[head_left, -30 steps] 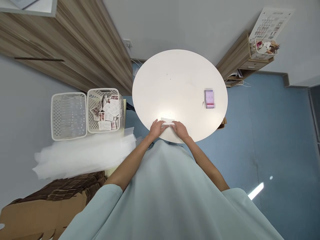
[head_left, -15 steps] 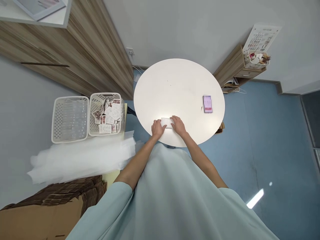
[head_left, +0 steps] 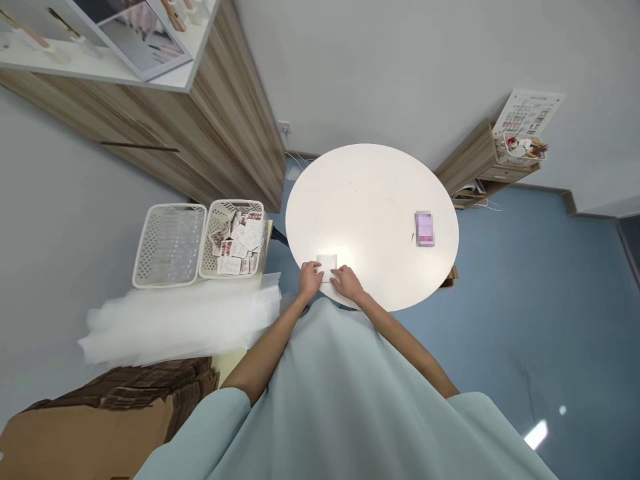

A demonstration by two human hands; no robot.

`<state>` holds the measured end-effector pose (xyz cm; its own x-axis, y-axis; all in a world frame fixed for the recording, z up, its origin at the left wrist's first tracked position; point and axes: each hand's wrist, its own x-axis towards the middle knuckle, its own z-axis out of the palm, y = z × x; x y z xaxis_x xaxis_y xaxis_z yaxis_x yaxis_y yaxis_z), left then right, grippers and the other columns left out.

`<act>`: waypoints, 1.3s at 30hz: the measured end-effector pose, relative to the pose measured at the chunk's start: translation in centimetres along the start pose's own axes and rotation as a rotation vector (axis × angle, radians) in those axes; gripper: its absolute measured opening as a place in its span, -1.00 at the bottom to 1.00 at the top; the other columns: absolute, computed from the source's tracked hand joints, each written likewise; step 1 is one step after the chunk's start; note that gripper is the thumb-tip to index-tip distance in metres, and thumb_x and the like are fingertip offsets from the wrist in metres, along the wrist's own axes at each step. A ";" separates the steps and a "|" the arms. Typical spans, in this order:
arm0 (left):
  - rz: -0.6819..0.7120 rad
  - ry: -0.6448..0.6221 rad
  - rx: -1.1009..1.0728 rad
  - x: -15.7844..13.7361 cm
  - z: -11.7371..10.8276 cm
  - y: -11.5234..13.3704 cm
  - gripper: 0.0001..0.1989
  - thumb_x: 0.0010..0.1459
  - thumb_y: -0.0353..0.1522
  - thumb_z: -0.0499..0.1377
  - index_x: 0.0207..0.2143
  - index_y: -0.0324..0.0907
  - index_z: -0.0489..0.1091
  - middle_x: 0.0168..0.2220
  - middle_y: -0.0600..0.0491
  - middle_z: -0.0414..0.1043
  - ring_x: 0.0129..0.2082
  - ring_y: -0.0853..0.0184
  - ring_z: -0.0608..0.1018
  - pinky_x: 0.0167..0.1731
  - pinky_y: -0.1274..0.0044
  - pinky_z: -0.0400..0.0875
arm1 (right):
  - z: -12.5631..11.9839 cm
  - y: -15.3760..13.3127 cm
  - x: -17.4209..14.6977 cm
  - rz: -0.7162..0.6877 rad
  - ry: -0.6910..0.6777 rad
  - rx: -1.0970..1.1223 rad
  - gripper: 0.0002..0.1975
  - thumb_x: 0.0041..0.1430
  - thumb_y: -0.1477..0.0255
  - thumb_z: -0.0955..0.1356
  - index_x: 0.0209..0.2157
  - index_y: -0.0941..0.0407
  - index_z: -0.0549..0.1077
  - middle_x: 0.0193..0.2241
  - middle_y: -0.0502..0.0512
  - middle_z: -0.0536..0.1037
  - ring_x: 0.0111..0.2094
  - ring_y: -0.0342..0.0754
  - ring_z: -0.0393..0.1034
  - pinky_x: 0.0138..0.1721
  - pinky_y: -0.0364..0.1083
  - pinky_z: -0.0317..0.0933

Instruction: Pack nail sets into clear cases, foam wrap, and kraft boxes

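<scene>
A small white packet [head_left: 327,264], nearly square from above, lies at the near edge of the white oval table [head_left: 385,193]. My left hand [head_left: 309,280] grips its left side, with thumb and fingers bent around the lower left corner. At the lower right corner, the curled fingers of my right hand [head_left: 347,283] press on the packet's edge. What the packet contains is hidden. Farther right on the table lies a pink and purple box-like item [head_left: 425,229], its face blurred.
To my left stand a basket of clear plastic pieces [head_left: 143,257] and a basket of printed cards [head_left: 204,260]. White sheets [head_left: 175,320] are stacked in front of them, with flattened cardboard [head_left: 100,433] below. A wooden cabinet [head_left: 240,107] rises behind.
The packet now reads taller than wide; before, it was wider than tall. My right hand has shifted from its upper right side to its lower right corner. The whole view has shifted.
</scene>
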<state>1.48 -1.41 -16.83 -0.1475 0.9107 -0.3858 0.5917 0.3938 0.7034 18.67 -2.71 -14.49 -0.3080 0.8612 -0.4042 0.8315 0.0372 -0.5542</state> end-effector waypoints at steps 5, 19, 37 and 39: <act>-0.031 0.055 0.013 -0.4 -1.4 -1.5 -0.76 0.21 -0.49 0.27 -0.05 -0.19 0.49 0.05 -0.10 0.46 -0.17 0.28 0.60 -0.01 0.41 0.51 | 0.5 -2.2 0.9 -0.046 -0.058 -0.033 -0.55 0.45 0.34 0.36 0.27 0.23 0.46 0.06 0.37 0.47 0.12 0.17 0.37 0.14 0.04 0.29; -0.073 0.254 -0.192 -8.2 -3.5 -2.0 -0.76 0.27 -0.30 0.16 -0.05 -0.14 0.50 0.06 -0.12 0.55 -0.13 0.19 0.65 -0.06 0.31 0.59 | 0.0 -0.8 -3.4 -0.178 0.053 0.343 -0.77 0.37 0.45 0.34 0.00 0.08 0.55 -0.03 0.17 0.52 -0.02 0.06 0.45 0.03 0.03 0.37; -0.348 0.632 -0.193 -28.7 -16.5 -12.1 -0.62 0.31 -0.10 0.10 0.03 -0.10 0.48 0.08 -0.11 0.61 0.04 0.13 0.64 0.15 0.31 0.51 | 3.8 -11.8 -10.6 -0.409 -0.102 0.247 -0.98 0.23 0.43 0.33 -0.30 0.03 0.41 -0.23 0.09 0.53 -0.17 0.04 0.47 -0.11 -0.01 0.38; -0.367 0.648 -0.073 -30.7 -18.7 -15.8 -0.60 0.32 -0.09 0.10 0.06 -0.09 0.47 0.12 -0.12 0.58 0.11 0.07 0.61 0.17 0.27 0.49 | 5.2 -13.7 -11.5 -0.433 -0.087 0.239 -0.98 0.23 0.41 0.33 -0.30 0.03 0.41 -0.23 0.08 0.53 -0.18 0.04 0.46 -0.12 -0.01 0.37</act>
<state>-18.14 -33.21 -4.92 -0.7762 0.6011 -0.1903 0.3637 0.6735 0.6435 8.39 -15.73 -6.07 -0.6471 0.7468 -0.1536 0.4927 0.2559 -0.8317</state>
